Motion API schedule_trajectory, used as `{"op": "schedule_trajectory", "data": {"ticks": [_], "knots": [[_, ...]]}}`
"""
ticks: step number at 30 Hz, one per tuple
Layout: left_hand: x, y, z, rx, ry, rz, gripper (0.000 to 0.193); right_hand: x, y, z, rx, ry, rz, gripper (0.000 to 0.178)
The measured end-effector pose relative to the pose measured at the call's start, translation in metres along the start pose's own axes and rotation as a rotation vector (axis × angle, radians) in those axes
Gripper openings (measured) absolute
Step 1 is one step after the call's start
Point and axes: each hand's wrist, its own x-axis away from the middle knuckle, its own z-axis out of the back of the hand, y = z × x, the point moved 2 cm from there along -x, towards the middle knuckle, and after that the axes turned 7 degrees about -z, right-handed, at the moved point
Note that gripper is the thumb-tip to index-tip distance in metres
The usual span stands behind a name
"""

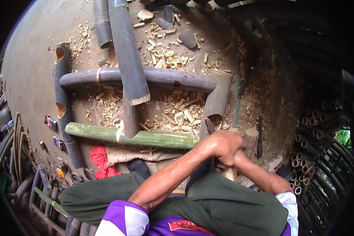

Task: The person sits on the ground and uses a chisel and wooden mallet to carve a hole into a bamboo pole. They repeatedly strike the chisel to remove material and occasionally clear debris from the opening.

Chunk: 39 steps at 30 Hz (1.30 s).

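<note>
My left hand [223,146] is closed at the right end of the bamboo frame, just in front of a notched bamboo post [217,96]. Right against it, my right hand [239,158] is closed too, partly covered and slightly blurred. Both grip a knife, whose dark blade [210,126] reaches into the hole cut in the post. A pale handle end [228,173] shows below the hands; the rest is hidden by the fingers. A green bamboo pole [133,135] and a dark bamboo pole [157,75] run leftward from this post.
Another notched post [62,90] stands at the frame's left. A thick bamboo length [128,51] lies across the dark pole. Wood shavings [171,59] litter the ground. A red cloth [103,161], small boxes [51,122], a wooden stump [250,141] and stacked bamboo tubes [316,118] surround me.
</note>
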Motion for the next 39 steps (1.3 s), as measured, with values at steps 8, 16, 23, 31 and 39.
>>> {"op": "schedule_trajectory", "data": {"ticks": [8, 16, 23, 31, 39], "knots": [[-0.047, 0.024, -0.035, 0.149, 1.196, 0.013, 0.108, -0.023, -0.098, 0.127, 1.126, -0.086, 0.206, 0.045], [-0.042, 0.015, -0.029, 0.135, 0.790, 0.101, 0.110, -0.034, -0.035, 0.120, 0.571, -0.298, 0.130, 0.050], [-0.024, 0.005, -0.021, 0.107, 0.620, 0.055, 0.100, -0.021, -0.038, 0.087, 0.531, -0.126, 0.136, 0.052], [-0.019, 0.017, -0.045, 0.135, 0.903, 0.010, 0.104, -0.016, -0.034, 0.081, 0.477, -0.159, 0.146, 0.053], [0.047, 0.012, -0.024, -0.181, 0.947, -0.314, 0.064, 0.000, -0.015, -0.047, -0.793, 0.222, 0.202, 0.061]]}}
